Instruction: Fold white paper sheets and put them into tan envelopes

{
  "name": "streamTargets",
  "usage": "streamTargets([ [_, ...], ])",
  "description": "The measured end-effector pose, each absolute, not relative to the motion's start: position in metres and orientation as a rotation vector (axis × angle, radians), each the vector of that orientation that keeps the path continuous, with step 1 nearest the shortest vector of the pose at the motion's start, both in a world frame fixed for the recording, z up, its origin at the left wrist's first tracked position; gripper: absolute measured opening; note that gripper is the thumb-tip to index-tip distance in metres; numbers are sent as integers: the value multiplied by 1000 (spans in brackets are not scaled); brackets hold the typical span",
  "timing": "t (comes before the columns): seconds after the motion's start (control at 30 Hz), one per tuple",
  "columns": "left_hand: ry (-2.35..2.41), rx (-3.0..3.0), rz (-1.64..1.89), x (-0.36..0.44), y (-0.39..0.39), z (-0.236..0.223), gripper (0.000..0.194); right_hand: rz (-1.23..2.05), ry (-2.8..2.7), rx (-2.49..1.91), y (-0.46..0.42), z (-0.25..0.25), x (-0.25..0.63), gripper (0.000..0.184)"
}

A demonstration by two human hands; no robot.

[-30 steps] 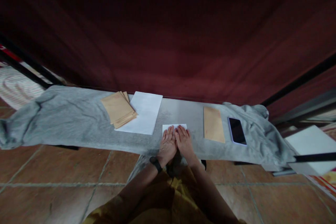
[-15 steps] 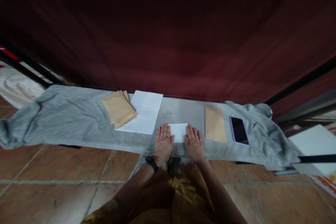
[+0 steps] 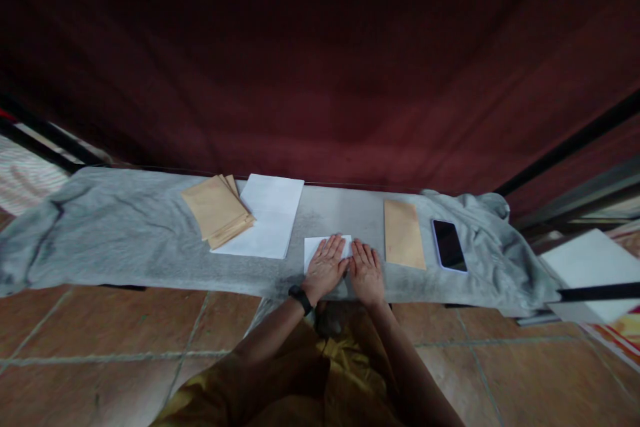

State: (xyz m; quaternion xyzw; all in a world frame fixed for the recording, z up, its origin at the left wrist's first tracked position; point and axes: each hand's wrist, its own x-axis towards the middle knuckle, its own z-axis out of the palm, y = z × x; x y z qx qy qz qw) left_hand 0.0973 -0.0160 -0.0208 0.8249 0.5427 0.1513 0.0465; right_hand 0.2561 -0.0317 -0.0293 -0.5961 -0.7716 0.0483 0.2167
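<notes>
A folded piece of white paper (image 3: pixel 312 248) lies on the grey cloth near the front edge, partly covered by my hands. My left hand (image 3: pixel 327 268) rests flat across the middle of the paper, fingers stretched forward. At the paper's right end, my right hand (image 3: pixel 367 273) lies flat with its fingers out, its thumb side close to my left hand. Left of them, a stack of white paper sheets (image 3: pixel 273 213) has several brown envelopes (image 3: pixel 219 208) fanned over its left part. One more brown envelope (image 3: pixel 405 235) lies just right of my right hand.
Grey cloth (image 3: pixel 135 233) covers the long narrow surface and bunches up at both ends. A phone (image 3: pixel 449 245) lies face up at the right. Behind stands a dark red curtain (image 3: pixel 320 100). White boards (image 3: pixel 595 273) and a black bar (image 3: pixel 600 291) are at the far right.
My left hand has moved from the paper's left end onto its middle, coming closer to my right hand. The paper's left end is now uncovered. The whole view has shifted slightly.
</notes>
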Motion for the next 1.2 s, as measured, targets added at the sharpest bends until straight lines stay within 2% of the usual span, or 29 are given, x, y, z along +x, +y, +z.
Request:
streamTargets([
  [0.3,1668,2534,423,81,-25,-19,58,209,-2236,-1491,-28,-25,238,49],
  [0.7,1681,2522,441,82,-24,-20,58,57,-2260,-1569,-8,-26,242,50],
  [1.0,1587,2611,427,70,-29,-15,70,35,-2357,-1570,-36,-30,259,51],
  [1.2,1684,2617,415,60,-44,-12,60,10,-2393,-1558,-52,-28,267,53],
])
